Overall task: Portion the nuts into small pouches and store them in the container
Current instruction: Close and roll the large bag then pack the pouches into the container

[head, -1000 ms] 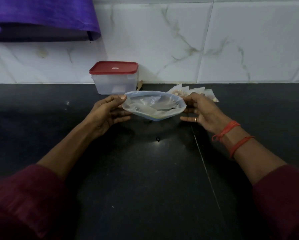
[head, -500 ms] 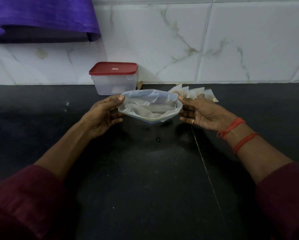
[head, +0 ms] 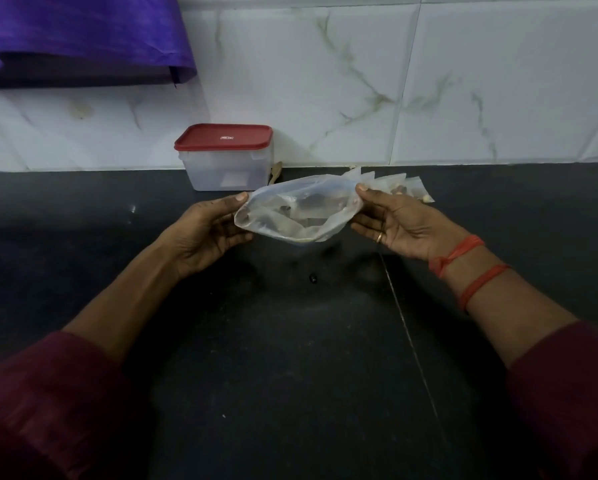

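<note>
Between pinching hands (head: 207, 233) (head: 406, 225), clear bag (head: 297, 213)

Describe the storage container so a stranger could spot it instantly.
Follow the white tiled wall down to the black counter. The container stands there, left of centre. Unlike the floppy pouches nearby, it is a rigid box with a red lid.

Clear crinkled plastic bag (head: 297, 216); glossy black stone counter (head: 290, 375); translucent plastic container (head: 226, 161)
</note>
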